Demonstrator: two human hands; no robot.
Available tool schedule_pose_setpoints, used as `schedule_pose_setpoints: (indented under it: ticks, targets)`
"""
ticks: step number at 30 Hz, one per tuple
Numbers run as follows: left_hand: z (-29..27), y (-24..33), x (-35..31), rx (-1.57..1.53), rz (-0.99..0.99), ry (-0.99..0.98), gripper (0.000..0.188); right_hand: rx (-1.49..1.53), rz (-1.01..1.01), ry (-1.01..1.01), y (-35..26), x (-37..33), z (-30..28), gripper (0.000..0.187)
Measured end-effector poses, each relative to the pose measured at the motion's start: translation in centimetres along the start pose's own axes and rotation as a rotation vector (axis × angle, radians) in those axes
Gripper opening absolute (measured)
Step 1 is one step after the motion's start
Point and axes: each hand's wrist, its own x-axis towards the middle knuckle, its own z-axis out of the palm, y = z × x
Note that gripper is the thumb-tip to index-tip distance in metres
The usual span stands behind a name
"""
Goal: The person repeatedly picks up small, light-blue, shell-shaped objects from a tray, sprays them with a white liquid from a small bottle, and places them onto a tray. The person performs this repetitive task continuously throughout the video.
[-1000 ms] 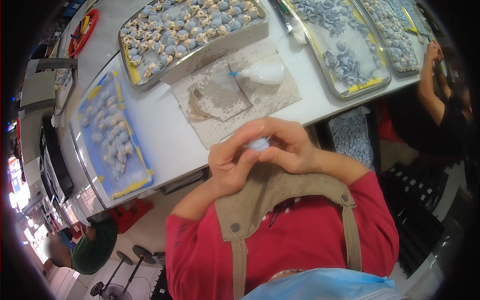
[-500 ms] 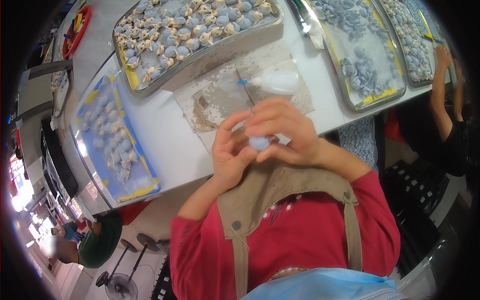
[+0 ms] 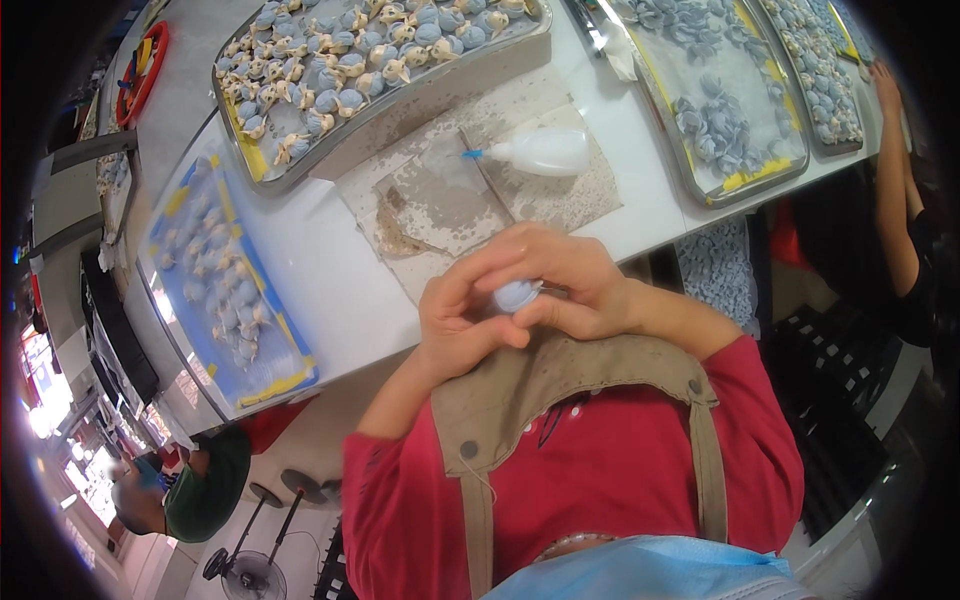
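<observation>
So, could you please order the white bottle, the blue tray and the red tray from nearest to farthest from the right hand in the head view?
1. White bottle, on the stained board beyond the right hand.
2. Blue tray, to the left.
3. Red tray, at the far upper left.

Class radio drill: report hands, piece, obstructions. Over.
Right hand holding blue piece. Left hand curled alongside. Fingers partly hiding piece; white bottle lying beyond.

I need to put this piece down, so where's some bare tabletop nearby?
Bare white tabletop lies between the blue tray and the stained cardboard; a narrower strip separates the cardboard from the right-hand metal tray of blue petals. The upper-left metal tray is crowded with blue-and-cream pieces.
</observation>
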Motion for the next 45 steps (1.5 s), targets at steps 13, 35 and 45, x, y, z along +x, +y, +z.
schedule_pose_setpoints:
  ticks: [13,35,45]
  targets:
    - [-0.2,-0.6,-1.6,0.104,0.073,-0.006,0.060,0.042,0.019,0.071,-0.8,-1.1,1.1,0.027]
    - [-0.8,0.4,-1.2,0.264,-0.026,-0.027,0.076,-0.334,-0.100,0.058,-1.5,-0.4,0.1,0.036]
    - [0.5,0.0,-0.6,0.253,0.052,0.008,0.067,-0.264,-0.049,0.111,-1.1,-0.8,0.7,0.035]
